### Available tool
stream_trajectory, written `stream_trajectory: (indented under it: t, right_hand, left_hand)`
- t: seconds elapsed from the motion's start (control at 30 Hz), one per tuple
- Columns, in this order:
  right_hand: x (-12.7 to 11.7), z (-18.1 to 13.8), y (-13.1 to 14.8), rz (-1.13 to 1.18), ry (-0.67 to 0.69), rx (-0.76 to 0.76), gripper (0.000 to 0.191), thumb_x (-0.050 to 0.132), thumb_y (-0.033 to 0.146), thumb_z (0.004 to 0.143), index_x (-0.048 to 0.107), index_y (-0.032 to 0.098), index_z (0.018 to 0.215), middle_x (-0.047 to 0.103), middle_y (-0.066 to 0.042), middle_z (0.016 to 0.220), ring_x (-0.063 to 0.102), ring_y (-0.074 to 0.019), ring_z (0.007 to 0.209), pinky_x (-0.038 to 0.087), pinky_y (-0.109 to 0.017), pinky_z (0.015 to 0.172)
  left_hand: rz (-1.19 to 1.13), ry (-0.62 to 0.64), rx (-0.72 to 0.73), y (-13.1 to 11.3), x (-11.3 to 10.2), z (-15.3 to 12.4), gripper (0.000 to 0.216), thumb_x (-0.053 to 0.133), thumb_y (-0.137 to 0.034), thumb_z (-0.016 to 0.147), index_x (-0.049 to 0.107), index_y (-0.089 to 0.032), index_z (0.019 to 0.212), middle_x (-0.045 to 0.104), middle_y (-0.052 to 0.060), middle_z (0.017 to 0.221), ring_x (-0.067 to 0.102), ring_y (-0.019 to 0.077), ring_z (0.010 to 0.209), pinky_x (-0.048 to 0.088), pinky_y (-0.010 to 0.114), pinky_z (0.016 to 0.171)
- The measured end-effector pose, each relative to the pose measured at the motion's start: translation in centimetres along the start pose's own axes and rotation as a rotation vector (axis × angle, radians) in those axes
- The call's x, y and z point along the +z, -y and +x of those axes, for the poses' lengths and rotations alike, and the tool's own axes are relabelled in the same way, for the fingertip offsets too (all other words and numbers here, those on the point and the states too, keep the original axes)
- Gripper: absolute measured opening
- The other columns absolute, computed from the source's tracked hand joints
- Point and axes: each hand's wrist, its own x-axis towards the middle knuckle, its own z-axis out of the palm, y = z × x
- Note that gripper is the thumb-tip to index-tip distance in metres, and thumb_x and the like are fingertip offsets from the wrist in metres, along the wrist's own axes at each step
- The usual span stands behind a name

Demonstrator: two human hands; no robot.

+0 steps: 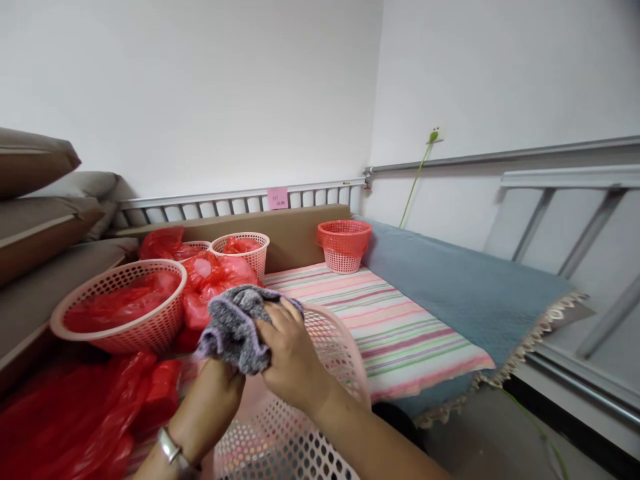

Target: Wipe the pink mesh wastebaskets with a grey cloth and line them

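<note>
A crumpled grey cloth (239, 327) with a purple edge is bunched up between my two hands. From the right, my right hand (295, 357) grips it with bent fingers. My left hand (223, 393), below a silver bracelet on the wrist, holds the cloth from underneath; its fingers are mostly hidden. Both hands are above a large pink perforated plastic basket (354, 363), whose near wall is partly covered by my forearms.
A wide pink basket (167, 327) with red plastic bags stands left, near a smaller basket (257, 255). Loose red bags (75, 420) lie in front. Stacked baskets (343, 261) stand farther back on a striped mat (400, 327). Cushions (45, 267) pile up at left; a railing runs behind.
</note>
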Motion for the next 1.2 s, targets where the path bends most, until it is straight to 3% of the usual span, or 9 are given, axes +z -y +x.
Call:
stream_trajectory:
  t: [0.13,0.3,0.37,0.47,0.57,0.73,0.9,1.03,1.2]
  right_hand:
    - [-0.9,-1.2,-4.2,0.057,-0.160,0.235,0.046,0.055,0.012,0.066,0.055,0.022,0.110,0.056,-0.008,0.112,0.047,-0.0240,0.109,0.033,-0.042,0.098]
    - [-1.2,-7.1,-9.9,0.162,-0.270,0.685,0.040,0.052,0.012,0.064,0.056,0.019,0.104,0.064,-0.007,0.101,0.058,-0.0241,0.098,0.044,-0.037,0.085]
    - [-1.2,-8.9,-11.1,0.159,-0.273,0.771,0.034,0.053,0.017,0.066,0.057,0.019,0.100,0.066,-0.007,0.097,0.059,-0.0255,0.095,0.046,-0.038,0.082]
    - [-1.1,-8.8,-11.3,0.118,-0.270,0.734,0.037,0.053,0.016,0.065,0.057,0.019,0.102,0.064,-0.007,0.100,0.058,-0.0252,0.098,0.045,-0.038,0.084]
    - [-0.9,-5.8,-9.9,0.076,-0.278,0.562,0.048,0.049,0.009,0.063,0.053,0.019,0.110,0.060,-0.007,0.110,0.052,-0.0234,0.106,0.040,-0.038,0.091]
    - [-0.6,-1.0,-3.8,0.039,-0.110,0.171,0.040,0.052,0.011,0.065,0.057,0.020,0.104,0.057,-0.008,0.107,0.050,-0.0238,0.105,0.036,-0.040,0.094]
    - [-0.8,-0.6,0.5,0.034,0.044,-0.063,0.042,0.054,0.016,0.068,0.055,0.023,0.110,0.053,-0.007,0.119,0.040,-0.0226,0.118,0.022,-0.043,0.105]
    - [-1.5,-1.2,-2.3,0.097,-0.042,0.086,0.041,0.055,0.016,0.067,0.057,0.022,0.108,0.057,-0.006,0.115,0.046,-0.0213,0.112,0.028,-0.039,0.101]
    - [-1.4,-5.4,-9.8,0.257,-0.223,0.654,0.042,0.053,0.014,0.063,0.058,0.018,0.104,0.066,-0.006,0.099,0.059,-0.0218,0.094,0.045,-0.032,0.082]
  left_hand:
    - [-0.082,0.126,-0.069,-0.6,-0.2,-0.5,0.051,0.044,-0.015,0.074,0.046,-0.015,0.125,0.054,0.009,0.127,0.045,0.0235,0.122,0.030,0.042,0.106]
    - [-0.115,0.124,-0.124,-0.1,-0.7,-1.2,0.047,0.042,-0.023,0.079,0.046,-0.012,0.124,0.055,0.012,0.126,0.046,0.0260,0.120,0.033,0.044,0.104]
    - [-0.075,0.117,-0.104,0.0,-0.7,-1.4,0.048,0.041,-0.022,0.079,0.045,-0.010,0.125,0.054,0.013,0.127,0.043,0.0262,0.123,0.031,0.044,0.105]
    - [0.007,0.091,-0.066,-0.2,-0.4,-1.5,0.051,0.039,-0.019,0.078,0.040,-0.008,0.128,0.050,0.015,0.130,0.037,0.0243,0.127,0.026,0.042,0.108]
    - [0.048,0.099,-0.066,-0.5,-0.1,-1.6,0.053,0.038,-0.016,0.077,0.037,-0.007,0.130,0.048,0.015,0.132,0.036,0.0229,0.128,0.027,0.042,0.108]
    - [0.106,0.083,-0.020,-0.8,0.3,-1.5,0.050,0.041,-0.014,0.075,0.046,-0.010,0.124,0.052,0.014,0.128,0.041,0.0246,0.125,0.029,0.043,0.107]
    - [0.187,0.146,0.072,-1.3,0.7,-1.4,0.039,0.038,-0.015,0.078,0.061,-0.016,0.108,0.065,0.012,0.110,0.045,0.0287,0.121,0.031,0.048,0.104]
    - [0.006,0.100,-0.004,-1.7,0.7,-1.4,0.047,0.041,-0.012,0.075,0.052,-0.015,0.121,0.057,0.010,0.123,0.041,0.0257,0.124,0.026,0.046,0.107]
    - [-0.117,0.089,-0.092,-0.8,0.1,-1.6,0.054,0.041,-0.013,0.074,0.043,-0.013,0.128,0.050,0.010,0.130,0.036,0.0229,0.128,0.024,0.043,0.109]
